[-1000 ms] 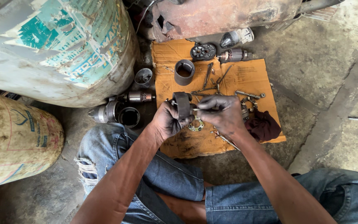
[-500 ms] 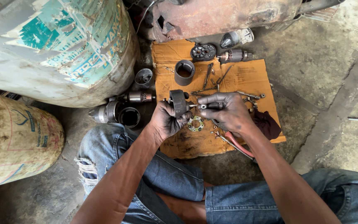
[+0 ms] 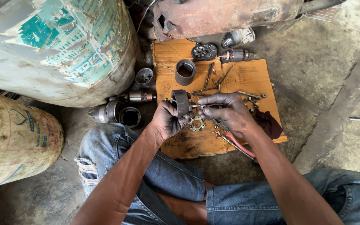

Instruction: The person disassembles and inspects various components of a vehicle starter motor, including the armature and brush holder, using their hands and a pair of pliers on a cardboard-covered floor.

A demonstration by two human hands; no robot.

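Observation:
My left hand (image 3: 168,119) grips a dark round metal housing part (image 3: 181,102) upright over an oily cardboard sheet (image 3: 255,77). My right hand (image 3: 226,112) is beside it, fingertips pinched on a small metal piece (image 3: 202,107) at the part's side. Under the hands lies a ring-shaped brush plate (image 3: 196,123) on the cardboard. Red-handled pliers (image 3: 238,143) lie just below my right hand.
On the cardboard lie a dark cylinder sleeve (image 3: 185,71), a round end plate (image 3: 204,51), an armature (image 3: 235,55), long bolts (image 3: 208,76) and a dark rag (image 3: 268,123). Motor casings (image 3: 121,111) sit left of it. Two big drums (image 3: 59,46) stand at left, a rusty machine body (image 3: 226,14) at top.
My right hand has slid from above the brush plate to the right side of the held part, uncovering the pliers. The left hand keeps the part nearly still.

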